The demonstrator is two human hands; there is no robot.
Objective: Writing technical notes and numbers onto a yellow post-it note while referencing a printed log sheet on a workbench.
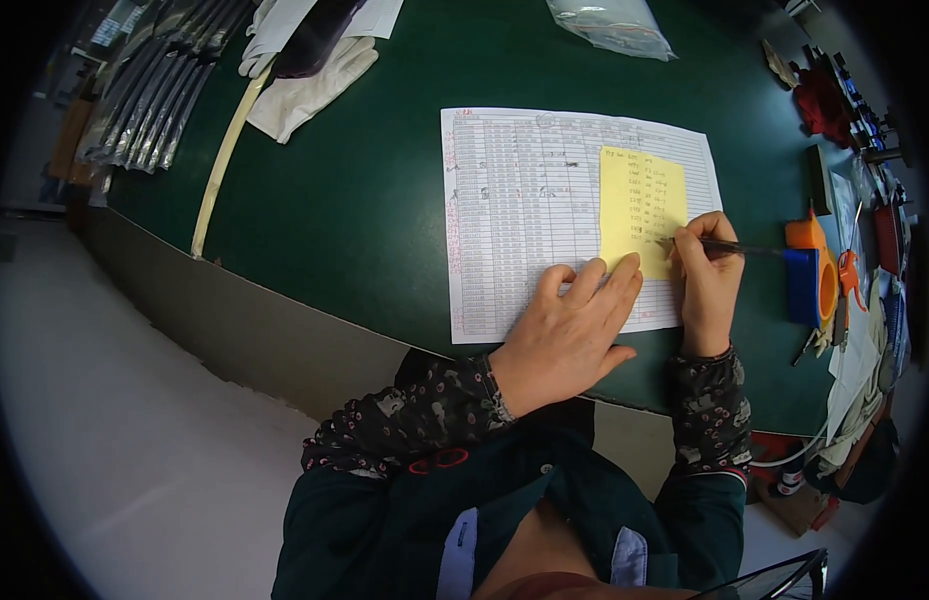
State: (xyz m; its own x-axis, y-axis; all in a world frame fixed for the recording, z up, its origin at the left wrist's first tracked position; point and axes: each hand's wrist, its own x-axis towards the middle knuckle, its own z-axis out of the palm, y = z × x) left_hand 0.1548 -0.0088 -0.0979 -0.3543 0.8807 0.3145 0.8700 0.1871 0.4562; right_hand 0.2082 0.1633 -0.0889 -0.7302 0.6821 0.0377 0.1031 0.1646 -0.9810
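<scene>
My right hand point(712, 285) is closed around a dark pen point(749, 247), whose tip rests at the lower part of a yellow note sheet point(636, 200). Handwritten lines run down that sheet. Beneath it lies a larger white printed table sheet point(519, 240) with ruled rows and some handwritten marks. My left hand point(569, 325) lies palm down across the white sheet, fingers stretched out, its fingertips at the bottom edge of the yellow note. Both sheets lie on a dark green tabletop point(364, 230).
To the right stand a blue and orange tape dispenser point(804, 285) and orange-handled scissors point(848, 275). White gloves point(309, 95), a dark phone-like object point(319, 35) and a yellowish strip point(224, 165) lie at left, beside stacked plastic-wrapped parts point(159, 100). A clear plastic bag point(612, 25) sits far back.
</scene>
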